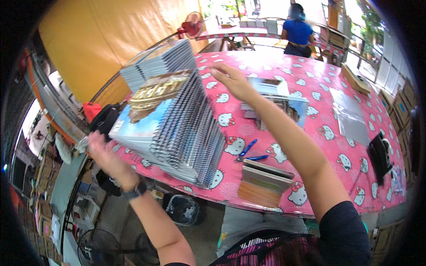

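A tall stack of spiral-bound notebooks (186, 133) leans a little on the near left of the table, its top cover showing a golden building against blue sky. My left hand (108, 160), slightly blurred, is open beside the stack's left edge, fingers stretched out. On the far right of the stack my right hand (233, 83) hovers with fingers extended and nothing in it. Neither hand grips a notebook; whether a palm touches the stack I cannot tell. Behind stands another pile of notebooks (162, 60). Loose printed covers or sheets (293, 106) lie under my right forearm.
Blue-handled pliers (248, 153) and a wood-and-grey block (265, 182) lie near the front edge of the pink table (306, 150). A clear plastic sheet (349, 116) and a black tool (379, 157) are at right. A person (298, 31) in blue sits far back; a bin (183, 208) stands below.
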Available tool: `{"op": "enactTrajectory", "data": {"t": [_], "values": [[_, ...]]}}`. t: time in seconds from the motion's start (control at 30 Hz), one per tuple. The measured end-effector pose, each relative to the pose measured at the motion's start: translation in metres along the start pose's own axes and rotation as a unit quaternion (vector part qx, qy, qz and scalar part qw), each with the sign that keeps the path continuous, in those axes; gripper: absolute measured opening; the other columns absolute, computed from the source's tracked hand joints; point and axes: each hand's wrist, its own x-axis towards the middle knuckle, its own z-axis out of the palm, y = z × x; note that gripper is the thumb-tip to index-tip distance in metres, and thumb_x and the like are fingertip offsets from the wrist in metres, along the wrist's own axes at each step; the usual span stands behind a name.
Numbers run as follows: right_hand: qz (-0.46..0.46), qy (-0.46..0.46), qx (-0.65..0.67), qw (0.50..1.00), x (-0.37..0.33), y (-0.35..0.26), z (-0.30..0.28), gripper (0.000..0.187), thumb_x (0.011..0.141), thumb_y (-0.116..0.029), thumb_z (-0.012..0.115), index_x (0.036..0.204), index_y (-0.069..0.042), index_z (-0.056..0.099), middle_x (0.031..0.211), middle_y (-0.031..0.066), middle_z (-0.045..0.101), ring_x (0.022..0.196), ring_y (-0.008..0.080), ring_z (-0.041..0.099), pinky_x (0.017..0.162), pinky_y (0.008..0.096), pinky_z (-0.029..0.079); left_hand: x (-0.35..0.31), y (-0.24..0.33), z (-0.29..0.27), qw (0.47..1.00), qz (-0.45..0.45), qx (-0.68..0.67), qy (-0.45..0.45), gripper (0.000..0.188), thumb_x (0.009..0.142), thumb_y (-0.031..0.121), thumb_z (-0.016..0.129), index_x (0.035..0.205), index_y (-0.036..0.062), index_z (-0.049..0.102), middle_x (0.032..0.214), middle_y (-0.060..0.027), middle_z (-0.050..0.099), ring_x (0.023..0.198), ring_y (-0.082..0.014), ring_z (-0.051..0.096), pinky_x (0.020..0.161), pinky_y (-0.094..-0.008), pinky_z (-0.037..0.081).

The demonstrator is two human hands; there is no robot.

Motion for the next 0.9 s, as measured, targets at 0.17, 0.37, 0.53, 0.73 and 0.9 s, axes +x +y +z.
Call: {"op": "enactTrajectory", "data": {"t": [0.17, 0.37, 0.53, 0.73, 0.9], "values": [[0.143, -0.098, -0.436, 0.883, -0.082, 0.071, -0.166, 0.025, 0.074, -0.02, 0.069, 0.097, -0.011, 0.066, 0.097, 0.0115, 0.065, 0.095, 0.033, 0.06, 0.082, 0.0425, 0.048, -0.098, 0.009, -0.061, 0.993, 0.04, -0.103, -0.044, 0.032, 0.094, 0.023, 0.046, 0.113, -0.0025, 0.05, 0.111, -0.0103, 0.053, 0.098, -0.0199, 0.052, 0.089, -0.0331, 0.041], [0.059, -0.061, -0.46, 0.884, -0.107, 0.097, -0.188, 0.033, 0.069, -0.009, 0.072, 0.098, -0.009, 0.058, 0.093, 0.0165, 0.062, 0.092, 0.0363, 0.06, 0.076, 0.0454, 0.048, -0.195, 0.029, -0.025, 0.993, -0.034, -0.09, -0.074, 0.04, 0.083, 0.022, 0.063, 0.112, -0.0012, 0.049, 0.115, -0.0092, 0.051, 0.098, -0.0189, 0.052, 0.087, -0.0304, 0.042], [0.051, 0.012, -0.45, 0.891, -0.107, 0.087, -0.192, 0.026, 0.071, -0.002, 0.064, 0.095, -0.007, 0.056, 0.091, 0.021, 0.06, 0.084, 0.0408, 0.06, 0.071, 0.0472, 0.048, -0.226, 0.056, 0.003, 0.979, 0.014, -0.109, -0.172, 0.046, 0.075, 0.017, 0.07, 0.113, 0.0014, 0.049, 0.125, -0.0103, 0.043, 0.107, -0.02, 0.048, 0.089, -0.0321, 0.041], [-0.079, -0.041, -0.332, 0.939, -0.107, -0.076, -0.158, 0.023, 0.071, 0.002, 0.064, 0.092, -0.006, 0.058, 0.08, 0.0137, 0.062, 0.077, 0.0331, 0.062, 0.067, 0.0377, 0.049, -0.219, 0.08, 0.065, 0.931, 0.19, 0.073, -0.302, 0.061, 0.072, 0.015, 0.075, 0.122, 0.0001, 0.044, 0.137, -0.0196, 0.034, 0.126, -0.03, 0.037, 0.104, -0.0439, 0.031], [-0.172, -0.075, -0.314, 0.931, -0.167, -0.158, -0.165, 0.026, 0.071, -0.005, 0.07, 0.095, -0.006, 0.061, 0.089, 0.0113, 0.064, 0.082, 0.0277, 0.062, 0.072, 0.0353, 0.049, -0.208, 0.064, 0.094, 0.87, 0.053, -0.123, -0.474, 0.034, 0.078, 0.0, 0.069, 0.107, -0.0023, 0.052, 0.093, -0.0143, 0.064, 0.085, -0.0216, 0.063, 0.075, -0.0309, 0.052]]}}
